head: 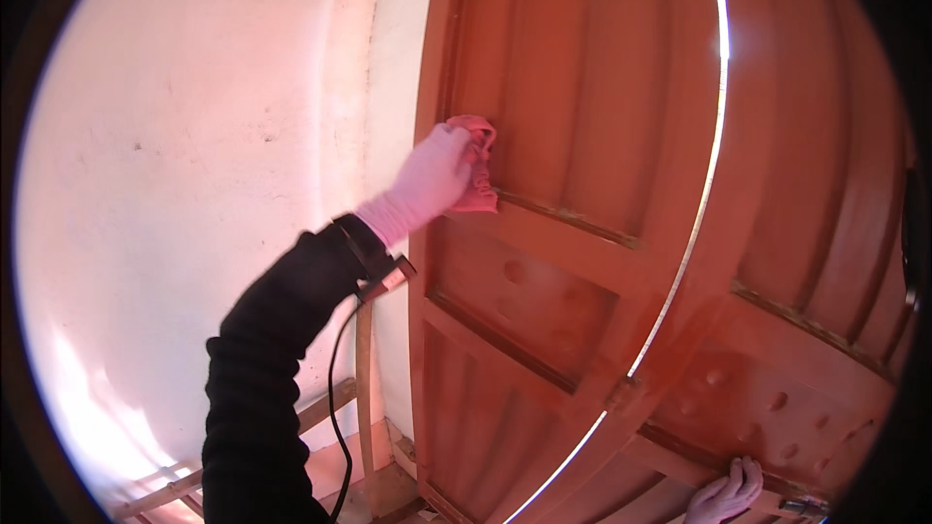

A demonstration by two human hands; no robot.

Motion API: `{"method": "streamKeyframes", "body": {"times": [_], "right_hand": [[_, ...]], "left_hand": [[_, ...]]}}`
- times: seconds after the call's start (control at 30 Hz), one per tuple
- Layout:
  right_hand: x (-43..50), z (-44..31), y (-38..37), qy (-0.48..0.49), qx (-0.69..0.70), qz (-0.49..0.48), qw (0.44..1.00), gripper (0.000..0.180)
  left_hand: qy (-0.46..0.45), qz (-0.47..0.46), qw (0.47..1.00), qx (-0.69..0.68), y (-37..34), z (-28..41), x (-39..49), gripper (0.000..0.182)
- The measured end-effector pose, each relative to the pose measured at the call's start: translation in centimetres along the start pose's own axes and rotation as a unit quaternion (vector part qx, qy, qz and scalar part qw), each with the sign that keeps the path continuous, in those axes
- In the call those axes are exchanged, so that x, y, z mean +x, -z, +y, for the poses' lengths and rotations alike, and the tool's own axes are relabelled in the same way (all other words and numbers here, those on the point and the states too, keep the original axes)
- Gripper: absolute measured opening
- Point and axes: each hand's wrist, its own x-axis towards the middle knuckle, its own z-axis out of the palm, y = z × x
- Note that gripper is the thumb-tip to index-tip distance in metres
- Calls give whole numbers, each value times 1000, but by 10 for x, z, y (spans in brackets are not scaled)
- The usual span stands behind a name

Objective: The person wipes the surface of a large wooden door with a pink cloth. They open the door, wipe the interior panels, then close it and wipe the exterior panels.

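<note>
My left hand [429, 171], in a pale glove, is shut on a crumpled pink cloth [482, 167]. The cloth lies against the left edge of a reddish-brown panelled double door [619, 87], just above a crossrail. Low on the right, my right hand [728, 491], also gloved, rests its fingers against a ledge of the right door leaf [801, 211]. Nothing shows in that hand, and part of it falls outside the picture. A bright gap [703, 211] runs between the two leaves.
A pale, marked wall [218, 124] rises on the left. Wooden bars [328, 405] stand low by it. A black cable [335, 393] hangs from a device [389, 278] at my left wrist. Near my right hand is a dark metal fitting [801, 506] on the door.
</note>
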Motion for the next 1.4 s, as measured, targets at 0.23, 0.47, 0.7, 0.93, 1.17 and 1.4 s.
{"method": "streamKeyframes", "body": {"times": [0.23,0.47,0.7,0.93,1.17,1.4], "right_hand": [[-5,8,2,-16,10,-22,1000,18],[-3,-10,0,-86,37,-27,995,23],[-8,-1,-14,4,-31,36,999,26],[-44,11,2,-50,41,-82,995,27],[-40,18,6,-48,86,-120,988,29],[-37,15,7,-53,97,-99,989,32]], "left_hand": [[-146,315,930,-124,60,91,155,24],[-107,335,936,24,44,173,235,48],[-197,230,948,-95,9,153,149,26],[-197,78,970,-120,-12,152,12,23],[-273,-38,961,-39,7,133,40,30],[-130,196,971,-53,36,161,158,37]]}}
